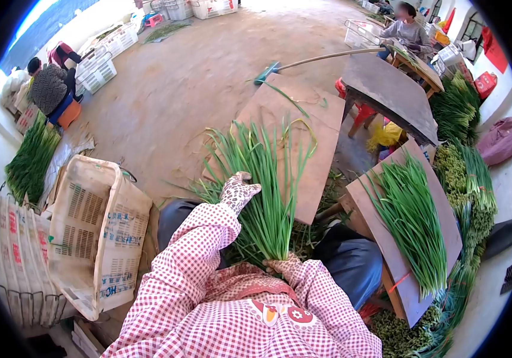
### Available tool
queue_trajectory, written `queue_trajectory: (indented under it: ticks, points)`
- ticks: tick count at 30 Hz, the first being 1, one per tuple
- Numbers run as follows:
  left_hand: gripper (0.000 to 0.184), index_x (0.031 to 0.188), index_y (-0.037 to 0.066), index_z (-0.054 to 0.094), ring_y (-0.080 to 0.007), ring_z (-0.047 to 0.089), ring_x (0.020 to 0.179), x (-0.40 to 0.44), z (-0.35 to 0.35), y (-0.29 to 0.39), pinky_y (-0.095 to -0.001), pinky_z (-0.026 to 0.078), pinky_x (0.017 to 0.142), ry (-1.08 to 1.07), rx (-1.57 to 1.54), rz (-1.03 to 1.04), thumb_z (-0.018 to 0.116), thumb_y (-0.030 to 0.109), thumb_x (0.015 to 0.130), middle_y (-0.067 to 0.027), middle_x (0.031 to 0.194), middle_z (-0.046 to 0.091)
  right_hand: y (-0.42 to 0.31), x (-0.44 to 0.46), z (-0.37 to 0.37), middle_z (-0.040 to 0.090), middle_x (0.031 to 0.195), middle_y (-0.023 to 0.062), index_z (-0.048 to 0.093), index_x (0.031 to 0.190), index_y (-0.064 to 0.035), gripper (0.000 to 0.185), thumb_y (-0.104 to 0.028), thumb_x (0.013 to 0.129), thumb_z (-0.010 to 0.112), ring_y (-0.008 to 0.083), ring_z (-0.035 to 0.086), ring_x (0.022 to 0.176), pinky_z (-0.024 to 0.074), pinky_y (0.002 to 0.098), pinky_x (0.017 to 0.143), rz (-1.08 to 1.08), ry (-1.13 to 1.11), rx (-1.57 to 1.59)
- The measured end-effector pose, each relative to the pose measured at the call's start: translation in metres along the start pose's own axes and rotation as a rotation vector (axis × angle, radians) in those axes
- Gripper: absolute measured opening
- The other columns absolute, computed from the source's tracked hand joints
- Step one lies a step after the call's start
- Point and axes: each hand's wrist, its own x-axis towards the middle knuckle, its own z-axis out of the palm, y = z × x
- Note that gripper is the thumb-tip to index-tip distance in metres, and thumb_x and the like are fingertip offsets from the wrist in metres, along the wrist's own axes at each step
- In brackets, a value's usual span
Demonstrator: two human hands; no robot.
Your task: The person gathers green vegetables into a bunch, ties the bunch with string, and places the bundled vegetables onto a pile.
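Note:
A bunch of long green leafy stalks [265, 197] lies across my lap, its tips spread over a brown board [321, 128]. My right hand [283, 265], in a patterned glove, is wrapped round the stalk ends at the near end of the bunch. My left hand [241, 190], in a spotted glove, is at the bunch's left side, its fingers curled against the leaves; whether it pinches any leaf is too small to tell. Loose leaves hang left of it. Another pile of green stalks [408, 221] rests on a board [363, 203] to the right.
White plastic crates [122, 238] stand at the left. A dark table [387, 89] and a broom [327, 56] are ahead on the right. Bundled greens [465, 179] line the right wall. One person [53, 86] sits far left, another [408, 30] far right.

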Motion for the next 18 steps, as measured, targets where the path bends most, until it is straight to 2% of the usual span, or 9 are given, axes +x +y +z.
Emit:
queue_trajectory:
  ticks: [2, 6, 8, 9, 10, 12, 14, 16, 18]
  points:
    - [0.04, 0.112, 0.002, 0.054, -0.0162, 0.06, 0.075, -0.006, 0.0, 0.011, -0.0277, 0.048, 0.064, 0.082, 0.242, 0.126, 0.068, 0.016, 0.077, -0.0122, 0.088, 0.062, 0.0, -0.002, -0.002, 0.064, 0.082, 0.0091, 0.058, 0.098, -0.0003, 0.027, -0.004, 0.074, 0.069, 0.0174, 0.06, 0.064, 0.0522, 0.031, 0.057, -0.015, -0.049, 0.121]
    - [0.033, 0.104, 0.002, 0.057, -0.0171, 0.06, 0.073, 0.006, 0.0, 0.001, -0.0303, 0.048, 0.069, -0.107, 0.076, 0.026, 0.067, 0.017, 0.076, -0.0107, 0.085, 0.063, -0.005, -0.004, 0.002, 0.064, 0.084, 0.0094, 0.057, 0.101, -0.0008, 0.029, -0.004, 0.074, 0.069, 0.0179, 0.061, 0.065, 0.0523, 0.0317, 0.058, 0.064, 0.002, 0.088]
    - [0.031, 0.103, 0.005, 0.057, -0.0149, 0.058, 0.076, -0.024, -0.008, 0.017, -0.0281, 0.047, 0.067, 0.154, 0.272, 0.194, 0.066, 0.014, 0.075, -0.0082, 0.085, 0.061, 0.003, -0.003, -0.006, 0.064, 0.089, 0.0106, 0.056, 0.105, -0.0017, 0.033, -0.001, 0.074, 0.069, 0.0184, 0.062, 0.068, 0.0524, 0.0318, 0.059, 0.031, -0.11, 0.308]
    - [0.03, 0.103, 0.004, 0.056, -0.0147, 0.058, 0.077, -0.036, -0.012, 0.017, -0.0278, 0.047, 0.067, 0.232, 0.161, 0.31, 0.066, 0.014, 0.076, -0.0077, 0.086, 0.061, 0.01, 0.001, -0.012, 0.063, 0.092, 0.0132, 0.056, 0.107, -0.004, 0.04, -0.014, 0.073, 0.074, 0.022, 0.062, 0.075, 0.0525, 0.0344, 0.064, -0.008, -0.201, 0.304]
    - [0.029, 0.102, 0.003, 0.056, -0.0145, 0.058, 0.078, -0.046, -0.017, 0.009, -0.0275, 0.048, 0.068, 0.303, 0.052, 0.43, 0.066, 0.014, 0.077, -0.0072, 0.087, 0.061, 0.011, 0.001, -0.014, 0.063, 0.092, 0.0134, 0.056, 0.107, -0.0041, 0.041, -0.015, 0.073, 0.074, 0.0222, 0.062, 0.076, 0.0524, 0.0345, 0.065, -0.027, -0.234, 0.306]
    - [0.03, 0.103, 0.001, 0.054, -0.0156, 0.058, 0.079, -0.059, -0.026, -0.026, -0.0278, 0.048, 0.072, 0.231, -0.002, 0.415, 0.065, 0.016, 0.08, -0.0067, 0.087, 0.061, 0.008, -0.002, -0.01, 0.063, 0.093, 0.0138, 0.056, 0.108, -0.0042, 0.042, -0.017, 0.072, 0.074, 0.0225, 0.062, 0.077, 0.0522, 0.0348, 0.066, -0.047, -0.272, 0.289]
    - [0.04, 0.104, 0.0, 0.053, -0.0198, 0.057, 0.087, -0.11, -0.032, -0.033, -0.0296, 0.047, 0.077, -0.157, -0.355, 0.13, 0.071, 0.02, 0.075, -0.0083, 0.088, 0.061, 0.002, -0.004, -0.001, 0.063, 0.094, 0.0142, 0.055, 0.108, -0.0044, 0.044, -0.019, 0.071, 0.074, 0.0229, 0.061, 0.079, 0.052, 0.0351, 0.067, -0.076, -0.314, 0.266]
    - [0.041, 0.106, -0.002, 0.053, -0.0196, 0.056, 0.092, -0.14, -0.019, -0.048, -0.03, 0.045, 0.082, -0.282, -0.287, -0.032, 0.071, 0.017, 0.075, -0.0081, 0.095, 0.061, -0.007, -0.005, 0.009, 0.063, 0.095, 0.0146, 0.055, 0.109, -0.0045, 0.046, -0.021, 0.071, 0.075, 0.0233, 0.061, 0.08, 0.0519, 0.0353, 0.068, -0.132, -0.348, 0.224]
    - [0.038, 0.106, 0.0, 0.056, -0.0177, 0.055, 0.095, -0.154, 0.001, -0.052, -0.03, 0.043, 0.086, -0.436, -0.412, -0.008, 0.071, 0.014, 0.075, -0.0088, 0.1, 0.06, -0.02, -0.007, 0.017, 0.062, 0.096, 0.015, 0.055, 0.109, -0.0047, 0.047, -0.023, 0.07, 0.075, 0.0237, 0.061, 0.081, 0.0517, 0.0356, 0.069, -0.231, -0.373, 0.153]
